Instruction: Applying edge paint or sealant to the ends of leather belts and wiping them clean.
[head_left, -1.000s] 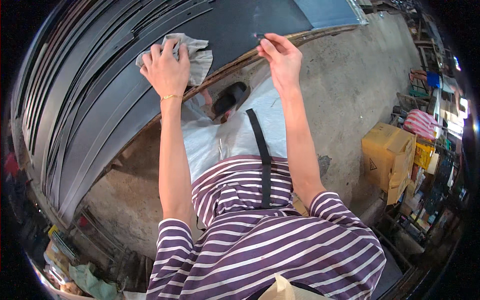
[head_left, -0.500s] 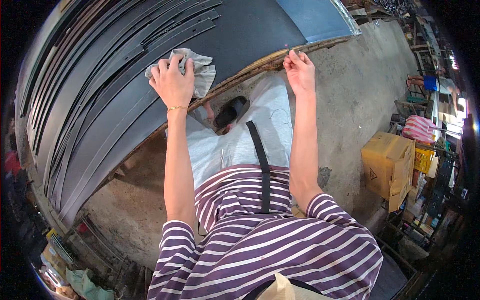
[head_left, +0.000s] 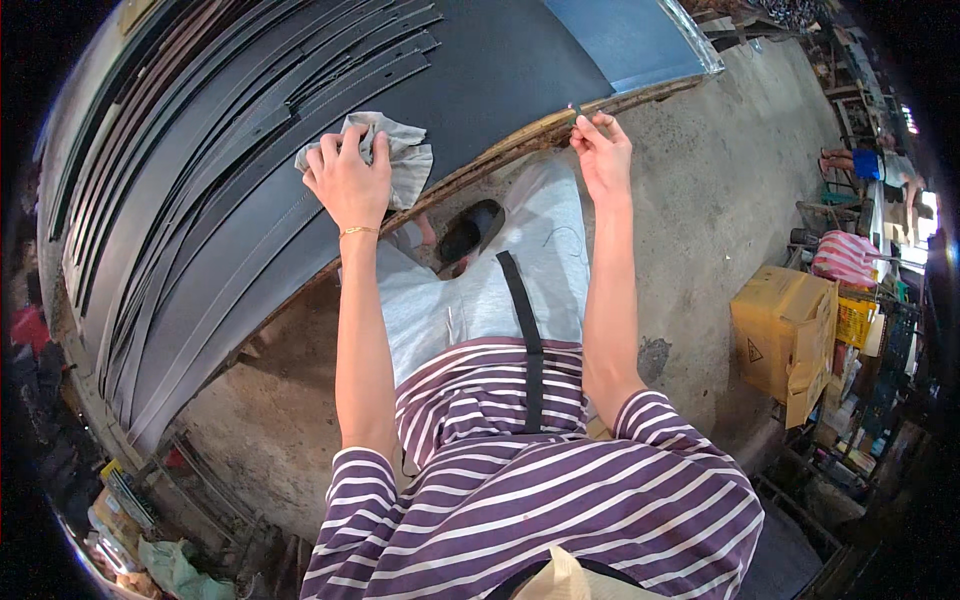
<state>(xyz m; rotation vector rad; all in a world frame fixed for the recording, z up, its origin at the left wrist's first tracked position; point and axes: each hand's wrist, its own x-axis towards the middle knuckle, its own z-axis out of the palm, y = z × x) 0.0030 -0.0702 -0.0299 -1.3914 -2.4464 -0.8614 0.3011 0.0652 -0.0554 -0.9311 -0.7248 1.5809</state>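
Note:
My left hand [head_left: 350,185] rests at the near edge of the table, fingers curled over a crumpled grey cloth [head_left: 408,165]. The cloth lies on a smooth dark sheet [head_left: 500,75], beside long dark strips [head_left: 235,140] with stitch-like lines along some edges. Over the table's wooden edge [head_left: 520,140], farther right, my right hand [head_left: 604,165] is raised and closed in a pinch. Between its thumb and finger stands a small thin dark item [head_left: 575,113] with a pinkish tip, too small to name.
A blue-grey sheet [head_left: 640,45] covers the table's far right corner. On the concrete floor [head_left: 700,190] at right stands an open cardboard box [head_left: 785,335], near a red-and-white striped bag [head_left: 845,257] and a yellow crate [head_left: 853,322]. Another person [head_left: 880,168] is at the far right.
My left hand and the cloth have shifted slightly toward me. The right hand has also come a little nearer, and its small item shows more clearly. The view has moved slightly.

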